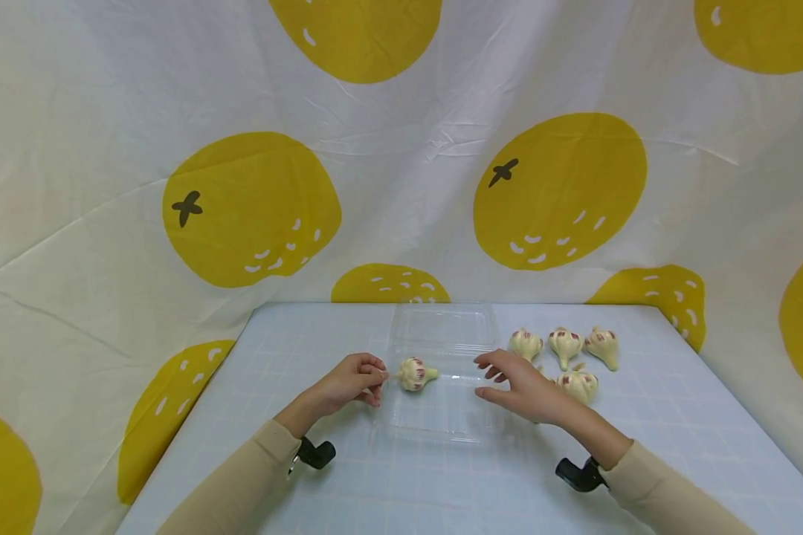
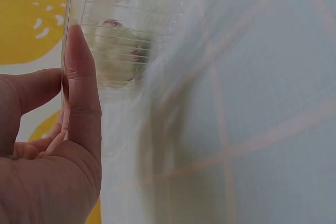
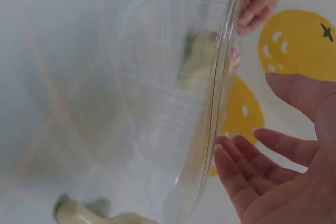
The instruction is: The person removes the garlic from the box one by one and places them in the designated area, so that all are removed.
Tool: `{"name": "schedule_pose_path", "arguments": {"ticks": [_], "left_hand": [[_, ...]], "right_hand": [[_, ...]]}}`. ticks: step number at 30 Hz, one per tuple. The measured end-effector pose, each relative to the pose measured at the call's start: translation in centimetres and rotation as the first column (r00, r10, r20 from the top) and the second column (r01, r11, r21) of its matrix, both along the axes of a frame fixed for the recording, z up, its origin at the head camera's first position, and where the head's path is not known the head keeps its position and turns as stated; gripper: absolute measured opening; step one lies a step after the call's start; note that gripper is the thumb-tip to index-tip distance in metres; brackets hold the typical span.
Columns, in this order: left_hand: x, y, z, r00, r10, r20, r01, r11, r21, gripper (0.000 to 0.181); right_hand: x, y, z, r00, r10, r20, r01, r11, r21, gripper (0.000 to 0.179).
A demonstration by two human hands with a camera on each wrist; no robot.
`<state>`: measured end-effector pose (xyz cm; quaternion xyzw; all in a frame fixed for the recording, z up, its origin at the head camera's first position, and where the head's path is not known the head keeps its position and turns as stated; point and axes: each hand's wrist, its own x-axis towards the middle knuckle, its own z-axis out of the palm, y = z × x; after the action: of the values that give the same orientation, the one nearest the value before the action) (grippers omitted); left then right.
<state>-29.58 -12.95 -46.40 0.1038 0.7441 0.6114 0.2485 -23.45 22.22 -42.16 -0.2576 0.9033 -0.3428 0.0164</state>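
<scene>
A clear plastic clamshell box (image 1: 442, 422) stands on the table with its lid (image 1: 444, 325) folded open towards the back. One garlic bulb (image 1: 413, 374) lies inside, at the box's left side, its stem pointing right. My left hand (image 1: 355, 383) pinches the box's left rim between thumb and forefinger; in the left wrist view the thumb (image 2: 42, 87) lies outside the clear wall (image 2: 121, 40). My right hand (image 1: 518, 386) hovers by the right rim with fingers spread and nothing in its grasp. In the right wrist view its fingertips are close to the rim (image 3: 215, 93); contact is unclear.
Right of the box, several garlic bulbs (image 1: 565, 345) lie on the pale checked tablecloth (image 1: 676, 416), partly hidden behind my right hand. A white curtain (image 1: 401, 186) with yellow fruit prints hangs behind the table.
</scene>
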Motion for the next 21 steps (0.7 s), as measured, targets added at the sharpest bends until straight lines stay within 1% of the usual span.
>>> {"name": "schedule_pose_path", "arguments": {"ticks": [2,7,15,18,21], "left_hand": [[0.0,0.0,0.0,1.0,-0.002,-0.003,0.002,1.0,-0.001,0.025],[0.1,-0.1,0.2,1.0,-0.002,-0.005,0.002,1.0,-0.003,0.024],[0.1,-0.1,0.2,1.0,-0.004,-0.014,0.004,1.0,-0.003,0.024],[0.2,-0.1,0.2,1.0,-0.003,-0.016,0.003,1.0,-0.002,0.025],[0.1,-0.1,0.2,1.0,-0.006,-0.014,0.006,1.0,0.003,0.026]], "right_hand": [[0.0,-0.7,-0.1,1.0,0.01,0.003,-0.01,1.0,0.003,0.048],[-0.2,-2.9,-0.5,0.999,0.044,-0.031,-0.044,0.999,-0.001,0.05],[-1.0,-7.0,-1.2,0.994,0.089,-0.066,-0.088,0.996,0.012,0.056],[-1.2,-8.4,-1.3,0.994,0.091,-0.064,-0.09,0.996,0.012,0.058],[-1.6,-9.4,-1.6,0.995,0.072,-0.063,-0.071,0.997,0.012,0.06]]}}
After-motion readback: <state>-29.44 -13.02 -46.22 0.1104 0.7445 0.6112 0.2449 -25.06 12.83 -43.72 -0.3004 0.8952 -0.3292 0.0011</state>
